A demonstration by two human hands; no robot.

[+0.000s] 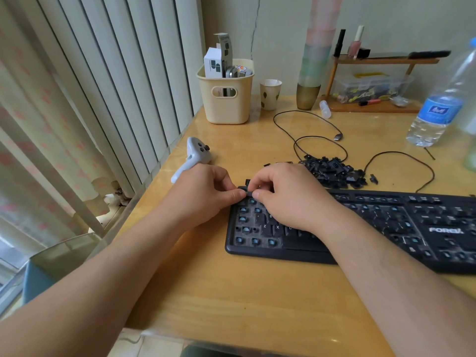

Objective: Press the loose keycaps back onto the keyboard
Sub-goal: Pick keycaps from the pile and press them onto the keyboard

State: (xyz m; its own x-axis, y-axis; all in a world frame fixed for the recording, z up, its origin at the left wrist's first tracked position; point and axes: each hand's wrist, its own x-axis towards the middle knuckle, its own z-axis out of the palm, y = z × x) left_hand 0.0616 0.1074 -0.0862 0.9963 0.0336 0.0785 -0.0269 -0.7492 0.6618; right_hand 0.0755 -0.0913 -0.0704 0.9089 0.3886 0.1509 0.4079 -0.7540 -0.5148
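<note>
Keyboard lies on the worktop toward its right side, black, with many blue switch stems bare at its left end and a few lettered caps seated. We note both hands meeting at its upper left corner. The left hand and right hand each curl thumb and fingers on one small black keycap, pinched between them just above the top row. A pile of keycaps sits just behind the keyboard, beside a coiled cable. Well apart stand a basket, a bottle and a white controller.
</note>
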